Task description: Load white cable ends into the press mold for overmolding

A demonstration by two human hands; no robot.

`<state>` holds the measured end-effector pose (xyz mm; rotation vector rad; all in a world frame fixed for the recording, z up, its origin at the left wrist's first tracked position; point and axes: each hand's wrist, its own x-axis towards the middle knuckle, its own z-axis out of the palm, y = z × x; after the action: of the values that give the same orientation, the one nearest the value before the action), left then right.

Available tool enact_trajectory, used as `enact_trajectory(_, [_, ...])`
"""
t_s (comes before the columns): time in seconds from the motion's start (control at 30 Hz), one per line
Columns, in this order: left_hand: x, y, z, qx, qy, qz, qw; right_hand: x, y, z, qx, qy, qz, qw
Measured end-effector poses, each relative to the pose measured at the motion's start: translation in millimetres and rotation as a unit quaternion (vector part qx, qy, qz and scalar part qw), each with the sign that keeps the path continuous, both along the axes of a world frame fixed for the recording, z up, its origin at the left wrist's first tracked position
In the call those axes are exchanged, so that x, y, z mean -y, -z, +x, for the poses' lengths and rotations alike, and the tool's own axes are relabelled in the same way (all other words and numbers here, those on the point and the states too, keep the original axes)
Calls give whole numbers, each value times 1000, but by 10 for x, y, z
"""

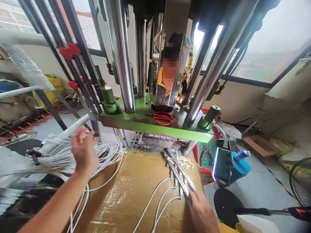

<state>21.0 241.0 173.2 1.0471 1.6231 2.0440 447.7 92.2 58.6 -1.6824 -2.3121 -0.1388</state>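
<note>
My left hand [85,152] is raised over a bundle of white cables [109,150] at the left. Its fingers look curled but are smeared by motion, so I cannot make out whether anything is between them. At the lower right, my right hand [201,210] grips the near end of a long metal fixture [179,174] made of parallel bars. Three white cables [159,197] run up to the fixture's left side, their ends at small pale connectors [176,186]. White branched plastic pieces [186,162] lie beside the fixture's far end.
A green press platform [136,121] with steel columns [121,58] rises ahead, bearing red-handled scissors [163,118]. Beneath it sits a metal mould [156,139]. Brown tape-covered cardboard [136,181] covers the worktop. Pliers [206,157] lie by a control panel, near a black lamp [222,166].
</note>
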Motion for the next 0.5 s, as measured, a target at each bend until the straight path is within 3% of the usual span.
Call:
enact_trajectory(0.07, [178, 224, 324, -73, 151, -46, 985, 70, 32, -79, -63, 27, -48, 996])
enact_trajectory(0.13, [290, 397, 645, -225, 313, -94, 918, 112, 7, -129, -145, 48, -97, 984])
enact_trajectory(0.2, [295, 518, 905, -362, 399, -90, 838, 119, -72, -136, -200, 55, -134, 969])
enact_trajectory(0.27, [216, 611, 1065, -445, 428, -65, 784, 91, -181, -107, -220, 42, -159, 961])
enact_trajectory(0.37, [74, 710, 1092, -481, 463, -84, 740, -6, -342, -55, -222, 13, -163, 961])
enact_trajectory(0.43, [16, 730, 999, -464, 478, -106, 738, -125, -443, -59, -216, -23, -148, 965])
enact_trajectory(0.5, [-29, 709, 870, -432, 469, -110, 762, -322, -551, -115, -204, -61, -128, 969])
